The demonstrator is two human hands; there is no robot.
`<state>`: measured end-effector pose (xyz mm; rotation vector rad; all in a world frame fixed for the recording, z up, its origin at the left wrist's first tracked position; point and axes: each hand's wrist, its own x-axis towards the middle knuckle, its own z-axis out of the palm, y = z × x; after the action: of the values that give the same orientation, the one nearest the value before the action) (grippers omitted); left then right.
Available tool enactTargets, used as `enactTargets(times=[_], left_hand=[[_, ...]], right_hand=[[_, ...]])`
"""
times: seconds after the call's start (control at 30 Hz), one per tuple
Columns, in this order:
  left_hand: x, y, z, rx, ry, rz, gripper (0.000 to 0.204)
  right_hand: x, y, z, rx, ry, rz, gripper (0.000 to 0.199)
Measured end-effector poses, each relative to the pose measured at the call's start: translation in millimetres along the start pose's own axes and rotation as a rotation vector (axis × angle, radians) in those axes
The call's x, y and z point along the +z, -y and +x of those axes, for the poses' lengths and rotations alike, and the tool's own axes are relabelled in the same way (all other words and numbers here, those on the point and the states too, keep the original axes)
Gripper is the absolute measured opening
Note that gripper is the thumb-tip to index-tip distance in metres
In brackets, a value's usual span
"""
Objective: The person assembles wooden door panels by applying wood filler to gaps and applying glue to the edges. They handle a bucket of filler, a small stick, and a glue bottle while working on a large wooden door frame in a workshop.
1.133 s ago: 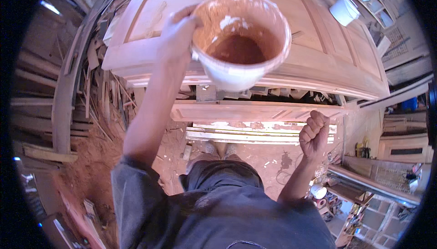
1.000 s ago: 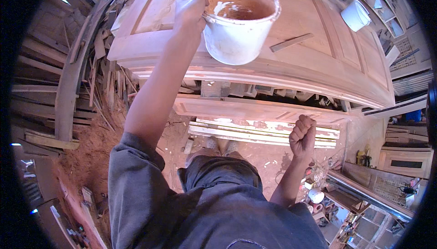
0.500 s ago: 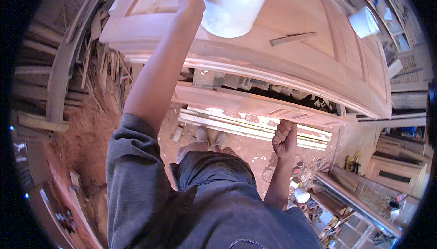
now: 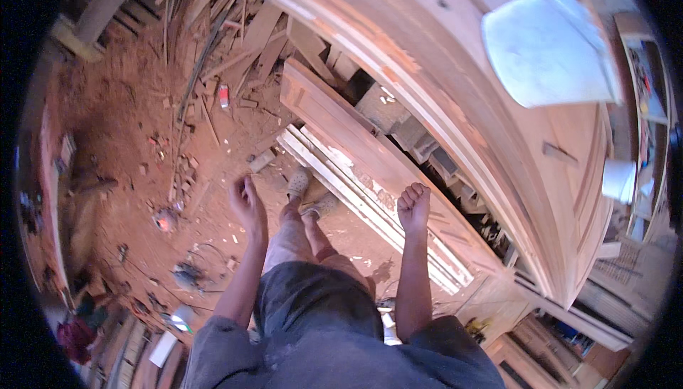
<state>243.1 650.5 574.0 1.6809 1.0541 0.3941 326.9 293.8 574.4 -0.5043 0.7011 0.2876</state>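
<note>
Two bare hands, neither on the bucket. Left hand [image 4: 247, 202]: mid-frame, left of centre, fingers curled in loosely, no item seen in it; cannot tell how far they are closed. Nearest in view are the grey clogs [image 4: 299, 184] on the person's feet, over reddish dirt floor [image 4: 121, 133]. Right hand [image 4: 413, 207]: right of centre, fingers clenched in a fist; cannot tell if anything small is inside. It overlaps the pale boards [image 4: 356, 198] and the lower panelled door [image 4: 341, 122] in view, seemingly above them, contact unclear.

White bucket [image 4: 541, 47]: upper right of frame, on the big panelled door [image 4: 455, 40], well apart from both hands; looks tilted near the bent rim of the view, inside hidden. Short wood strip [image 4: 559, 153] lies on same door, below bucket in frame. Second white bucket [image 4: 619, 181] at far right, smaller in view. Wood scraps [image 4: 263, 33] heaped top left of centre, small red item [image 4: 224, 96] by them. Orange-grey object [image 4: 165, 219] on floor at left, too small to identify.
</note>
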Motion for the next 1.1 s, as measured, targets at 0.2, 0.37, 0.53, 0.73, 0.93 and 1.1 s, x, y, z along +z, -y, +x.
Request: enactTargets(times=[0.2, 0.37, 0.53, 0.73, 0.93, 1.1], left_hand=[[-36, 164, -58, 0.048, 0.378, 0.461, 0.018], [-38, 263, -38, 0.155, 0.694, 0.856, 0.035], [-58, 311, -36, 0.104, 0.945, 1.052, 0.047], [-65, 313, -1, 0.126, 1.075, 1.169, 0.044], [-74, 315, 22, 0.159, 1.033, 1.119, 0.038], [-82, 327, 35, 0.225, 1.007, 1.113, 0.036]], right_hand=[[-53, -26, 138, -0.267, 0.012, 0.121, 0.036], [-78, -43, 230, -0.545, -0.098, 0.047, 0.034], [-79, -58, 280, -0.784, -0.134, -0.033, 0.027], [-73, -79, 290, -0.935, -0.255, -0.129, 0.029], [-53, -97, 304, -1.067, -0.455, 0.067, 0.033], [-45, -111, 310, -1.109, -0.538, 0.078, 0.038]])
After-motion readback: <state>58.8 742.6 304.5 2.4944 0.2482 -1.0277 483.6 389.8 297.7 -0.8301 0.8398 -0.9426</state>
